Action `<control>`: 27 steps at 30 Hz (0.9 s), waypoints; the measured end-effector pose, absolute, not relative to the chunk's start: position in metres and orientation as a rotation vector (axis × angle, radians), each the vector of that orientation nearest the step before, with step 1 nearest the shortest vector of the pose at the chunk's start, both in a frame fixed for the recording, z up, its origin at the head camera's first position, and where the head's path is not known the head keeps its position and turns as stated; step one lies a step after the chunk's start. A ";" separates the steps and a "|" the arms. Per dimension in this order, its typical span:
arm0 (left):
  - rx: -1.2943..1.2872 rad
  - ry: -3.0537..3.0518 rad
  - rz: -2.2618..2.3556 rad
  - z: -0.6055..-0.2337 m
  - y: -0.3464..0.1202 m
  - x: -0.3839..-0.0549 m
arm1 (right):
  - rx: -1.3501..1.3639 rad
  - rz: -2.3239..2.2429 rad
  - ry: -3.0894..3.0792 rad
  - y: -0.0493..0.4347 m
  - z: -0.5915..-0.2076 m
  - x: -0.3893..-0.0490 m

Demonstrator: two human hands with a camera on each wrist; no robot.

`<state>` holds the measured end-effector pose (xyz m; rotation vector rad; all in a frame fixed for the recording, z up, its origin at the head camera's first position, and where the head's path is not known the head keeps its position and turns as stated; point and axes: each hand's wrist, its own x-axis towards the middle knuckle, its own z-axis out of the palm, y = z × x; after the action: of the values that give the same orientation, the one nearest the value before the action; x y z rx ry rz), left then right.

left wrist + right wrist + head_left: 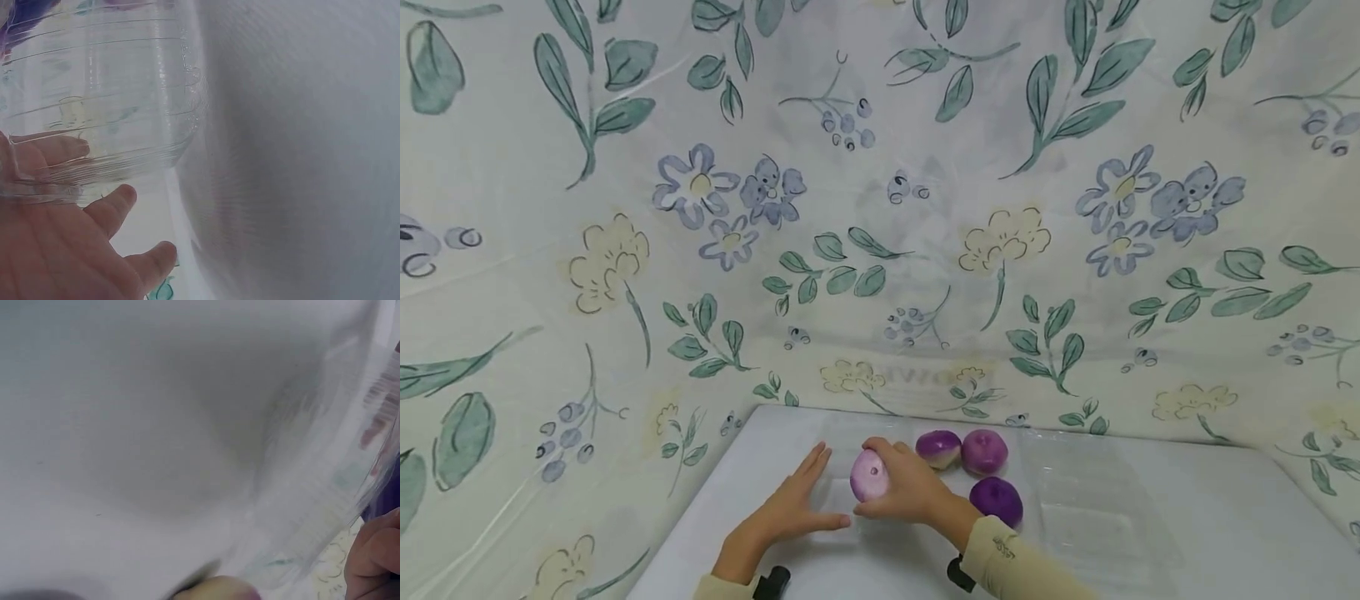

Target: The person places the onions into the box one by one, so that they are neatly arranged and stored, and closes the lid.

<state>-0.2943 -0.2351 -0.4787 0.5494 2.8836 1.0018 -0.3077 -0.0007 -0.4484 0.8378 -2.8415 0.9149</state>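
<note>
My right hand (898,483) grips a pale pink-purple turnip (869,477) over the left part of a clear plastic container (119,75). Thumb and fingers curve round its sides, and a small round mark on it faces the camera. At the container's left end my left hand (797,500) is spread, fingers straight and thumb pointing right. In the left wrist view, one of its fingers shows through the clear plastic. Right of the gripped turnip lie a purple-and-white turnip (937,451), a pinkish-purple turnip (985,452) and a dark purple turnip (997,502), partly hidden by my right wrist.
A clear ribbed plastic panel (1097,492) lies flat to the right of the turnips. Everything stands on a white table (1240,517). Behind and at the left hangs a floral-patterned cloth (880,208), close to the table's far edge.
</note>
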 end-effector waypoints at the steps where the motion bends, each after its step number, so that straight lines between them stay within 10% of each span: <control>1: 0.554 2.882 1.012 -0.478 -0.235 -0.294 | 0.852 0.913 -2.836 -0.004 -0.448 -0.308; 27: 0.577 2.848 1.035 -0.476 -0.238 -0.291 | 0.865 1.186 -2.900 -0.042 -0.466 -0.312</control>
<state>-0.2907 -0.2382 -0.4764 0.5774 2.8480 1.0350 -0.3120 -0.0420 -0.4658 0.8654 -2.8999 1.1855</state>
